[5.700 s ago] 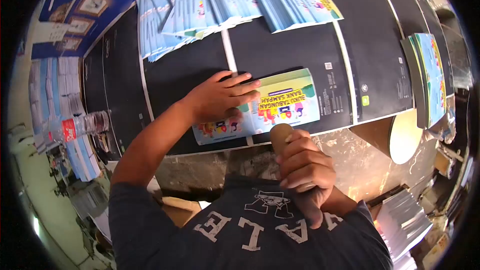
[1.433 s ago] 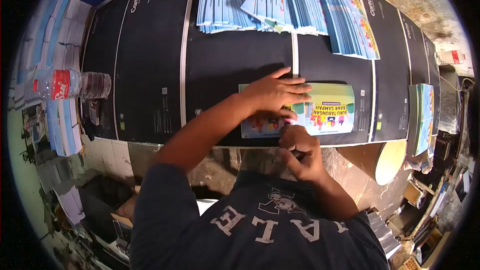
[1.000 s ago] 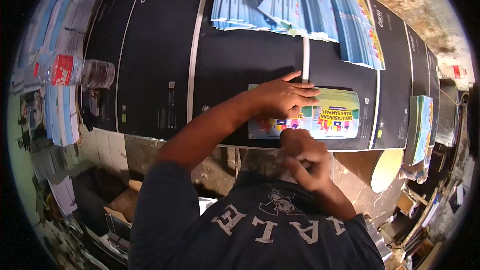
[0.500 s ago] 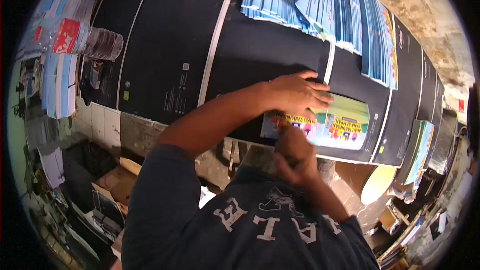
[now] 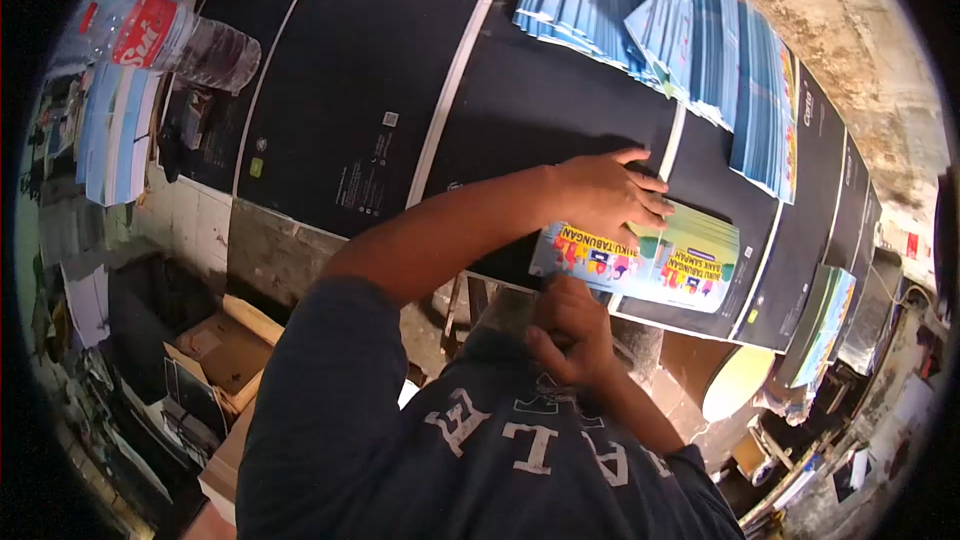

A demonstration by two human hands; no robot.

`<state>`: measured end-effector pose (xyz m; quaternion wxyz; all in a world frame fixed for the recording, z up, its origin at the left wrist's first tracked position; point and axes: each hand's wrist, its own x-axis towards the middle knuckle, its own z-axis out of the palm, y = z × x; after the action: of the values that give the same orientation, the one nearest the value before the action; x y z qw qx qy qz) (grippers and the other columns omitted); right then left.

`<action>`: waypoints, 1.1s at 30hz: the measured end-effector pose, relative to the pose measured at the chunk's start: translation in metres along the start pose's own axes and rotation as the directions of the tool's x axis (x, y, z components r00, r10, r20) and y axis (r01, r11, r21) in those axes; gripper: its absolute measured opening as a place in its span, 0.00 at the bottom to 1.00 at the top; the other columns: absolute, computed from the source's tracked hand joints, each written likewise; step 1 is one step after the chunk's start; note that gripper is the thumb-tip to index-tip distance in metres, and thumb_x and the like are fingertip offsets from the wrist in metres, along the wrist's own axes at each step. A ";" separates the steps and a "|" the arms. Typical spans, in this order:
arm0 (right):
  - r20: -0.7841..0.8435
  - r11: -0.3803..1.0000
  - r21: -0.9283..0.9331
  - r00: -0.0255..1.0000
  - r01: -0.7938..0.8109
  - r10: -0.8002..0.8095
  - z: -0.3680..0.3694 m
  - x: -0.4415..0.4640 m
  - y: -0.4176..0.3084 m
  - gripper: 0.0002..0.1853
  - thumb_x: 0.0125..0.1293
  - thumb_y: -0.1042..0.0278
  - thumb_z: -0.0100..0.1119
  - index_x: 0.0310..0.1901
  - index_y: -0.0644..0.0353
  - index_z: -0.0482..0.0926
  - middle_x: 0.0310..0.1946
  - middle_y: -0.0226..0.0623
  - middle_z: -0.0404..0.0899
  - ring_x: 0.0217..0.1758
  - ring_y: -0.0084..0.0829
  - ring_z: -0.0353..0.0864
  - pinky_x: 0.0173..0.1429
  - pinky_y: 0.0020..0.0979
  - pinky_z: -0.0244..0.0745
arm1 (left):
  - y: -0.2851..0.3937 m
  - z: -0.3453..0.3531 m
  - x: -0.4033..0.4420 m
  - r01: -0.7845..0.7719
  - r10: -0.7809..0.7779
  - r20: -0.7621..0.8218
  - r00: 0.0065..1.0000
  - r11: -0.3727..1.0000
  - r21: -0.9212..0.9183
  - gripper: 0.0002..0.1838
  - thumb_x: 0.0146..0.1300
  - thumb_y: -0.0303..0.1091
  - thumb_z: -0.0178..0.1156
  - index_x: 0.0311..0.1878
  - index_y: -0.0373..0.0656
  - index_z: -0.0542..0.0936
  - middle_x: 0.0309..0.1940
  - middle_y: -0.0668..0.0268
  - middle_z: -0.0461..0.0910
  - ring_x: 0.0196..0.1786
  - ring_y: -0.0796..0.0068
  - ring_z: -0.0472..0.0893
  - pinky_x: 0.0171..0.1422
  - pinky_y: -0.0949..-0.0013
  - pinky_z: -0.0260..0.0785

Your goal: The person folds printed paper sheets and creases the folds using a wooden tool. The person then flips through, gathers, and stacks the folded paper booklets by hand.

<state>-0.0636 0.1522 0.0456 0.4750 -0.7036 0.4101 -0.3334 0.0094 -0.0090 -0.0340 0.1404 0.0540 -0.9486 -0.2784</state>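
Observation:
A printed booklet [image 5: 695, 275] with a colourful cover and yellow title bands lies spread on black board at the near edge of the worktop. My left hand [image 5: 605, 198] rests flat across its upper middle, fingers stretched out and slightly apart. Close to the near edge of the booklet's left part is my right hand [image 5: 575, 330], curled into a fist. Whatever its fingers may hold is hidden from view.
Several stacks of blue booklets [image 5: 620, 10] lie fanned along the far side. A clear plastic bottle [image 5: 170, 40] with a red label is at the left end. Another booklet pile [image 5: 825, 325] sits at the right edge. Below left stands an open cardboard box [image 5: 225, 350].
My right hand has drawn back from over the booklet's left part towards my body, uncovering more of the cover. The left hand stays on the booklet. The camera view has shifted slightly.

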 end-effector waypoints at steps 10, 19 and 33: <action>0.029 0.983 -0.063 0.985 0.172 -0.171 0.019 0.015 -0.005 0.08 0.50 0.70 0.69 0.26 0.58 0.76 0.23 0.42 0.71 0.30 0.49 0.70 0.41 0.43 0.67 | -0.004 -0.014 -0.001 0.019 -0.019 0.009 1.000 0.999 0.036 0.28 0.67 0.58 0.58 0.67 0.58 0.77 0.73 0.73 0.70 0.78 0.69 0.63 0.82 0.36 0.38; -0.099 0.998 0.017 0.993 -0.059 0.061 -0.030 -0.008 0.005 0.05 0.50 0.76 0.65 0.28 0.61 0.78 0.29 0.41 0.79 0.34 0.45 0.78 0.46 0.44 0.72 | 0.001 -0.008 -0.001 0.027 -0.027 0.036 0.999 1.000 0.002 0.28 0.67 0.58 0.59 0.68 0.61 0.77 0.75 0.75 0.68 0.79 0.69 0.61 0.82 0.35 0.35; -0.140 0.990 0.091 0.986 0.107 -0.094 -0.014 0.008 0.012 0.06 0.57 0.72 0.65 0.26 0.60 0.77 0.26 0.38 0.76 0.33 0.45 0.74 0.44 0.43 0.68 | 0.013 -0.035 0.009 0.055 -0.070 0.139 0.988 0.993 0.105 0.25 0.65 0.51 0.63 0.66 0.64 0.79 0.74 0.75 0.68 0.79 0.69 0.61 0.81 0.34 0.42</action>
<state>-0.0755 0.1370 0.0393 0.4626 -0.6751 0.3883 -0.4236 0.0107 -0.0177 0.0032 0.0604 0.0707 -0.9669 -0.2377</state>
